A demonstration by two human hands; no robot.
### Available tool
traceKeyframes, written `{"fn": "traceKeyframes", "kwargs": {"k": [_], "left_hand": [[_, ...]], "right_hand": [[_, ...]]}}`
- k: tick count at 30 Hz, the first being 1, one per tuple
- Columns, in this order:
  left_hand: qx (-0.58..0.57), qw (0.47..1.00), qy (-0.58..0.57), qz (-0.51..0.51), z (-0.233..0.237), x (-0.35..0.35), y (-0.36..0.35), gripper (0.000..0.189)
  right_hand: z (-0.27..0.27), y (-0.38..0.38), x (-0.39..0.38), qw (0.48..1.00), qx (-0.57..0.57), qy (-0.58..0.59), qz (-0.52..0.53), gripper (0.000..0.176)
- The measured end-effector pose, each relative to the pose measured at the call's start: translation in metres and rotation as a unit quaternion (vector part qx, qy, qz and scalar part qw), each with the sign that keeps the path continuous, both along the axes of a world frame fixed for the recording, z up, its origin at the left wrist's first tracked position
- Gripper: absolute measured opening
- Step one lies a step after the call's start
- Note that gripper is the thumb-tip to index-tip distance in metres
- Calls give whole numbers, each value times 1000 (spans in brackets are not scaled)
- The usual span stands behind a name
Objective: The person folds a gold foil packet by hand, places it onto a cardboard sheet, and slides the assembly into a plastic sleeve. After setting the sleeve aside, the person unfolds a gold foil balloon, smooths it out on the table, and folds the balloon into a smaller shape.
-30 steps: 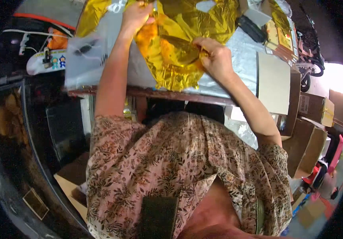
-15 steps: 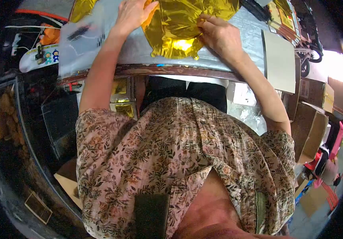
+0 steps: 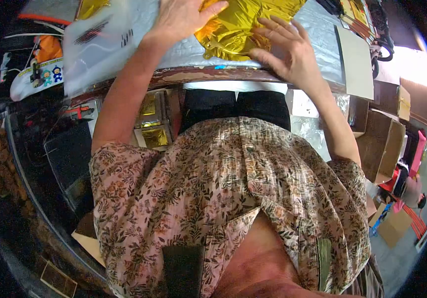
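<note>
A flat, shiny gold foil piece (image 3: 245,30), crinkled like an uninflated foil balloon, lies on the worktable at the top of the view. At its left side is my left hand (image 3: 181,20), thumb stretched out over the foil's edge. The other left fingers run out of the top of the view. My right hand (image 3: 290,52) hovers at the foil's lower right edge with fingers spread and thumb apart, nothing gripped between them. Orange shows on the foil beside my left thumb.
The worktable (image 3: 173,54) has a plastic-covered top and a worn wooden front edge. Clear plastic (image 3: 101,47) lies on the left, a pale card (image 3: 355,62) on the right. Cardboard boxes (image 3: 383,144) stand right of the table. Gold packets (image 3: 154,137) sit below it.
My right hand has let go of the foil's edge and spread its fingers. The foil and my left hand sit higher and further right in view, as the camera has shifted too.
</note>
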State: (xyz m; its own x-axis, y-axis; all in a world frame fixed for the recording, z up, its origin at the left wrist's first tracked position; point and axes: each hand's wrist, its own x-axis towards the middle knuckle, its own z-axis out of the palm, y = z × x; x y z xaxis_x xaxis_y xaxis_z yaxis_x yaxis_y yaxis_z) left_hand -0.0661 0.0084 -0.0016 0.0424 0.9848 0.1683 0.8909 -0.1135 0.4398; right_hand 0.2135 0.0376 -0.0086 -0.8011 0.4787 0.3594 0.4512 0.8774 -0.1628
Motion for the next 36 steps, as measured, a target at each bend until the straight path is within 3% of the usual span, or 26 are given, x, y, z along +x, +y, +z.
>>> {"fn": "traceKeyframes", "kwargs": {"k": [5, 9, 14, 24, 36], "left_hand": [[-67, 996, 55, -16, 2, 6, -10, 67], [-59, 996, 46, -48, -6, -2, -11, 67], [-72, 995, 53, -47, -4, -1, -10, 66], [-54, 997, 26, -55, -6, -6, -9, 62], [-35, 994, 75, -66, -22, -10, -8, 61]], "right_hand": [[-16, 16, 14, 1000, -13, 0, 15, 34], [-17, 17, 20, 997, -64, -29, 35, 38], [-22, 26, 22, 994, -105, 23, 19, 39], [-26, 42, 19, 996, -84, -1, -4, 41], [-35, 41, 17, 997, -59, 37, -19, 38]]}}
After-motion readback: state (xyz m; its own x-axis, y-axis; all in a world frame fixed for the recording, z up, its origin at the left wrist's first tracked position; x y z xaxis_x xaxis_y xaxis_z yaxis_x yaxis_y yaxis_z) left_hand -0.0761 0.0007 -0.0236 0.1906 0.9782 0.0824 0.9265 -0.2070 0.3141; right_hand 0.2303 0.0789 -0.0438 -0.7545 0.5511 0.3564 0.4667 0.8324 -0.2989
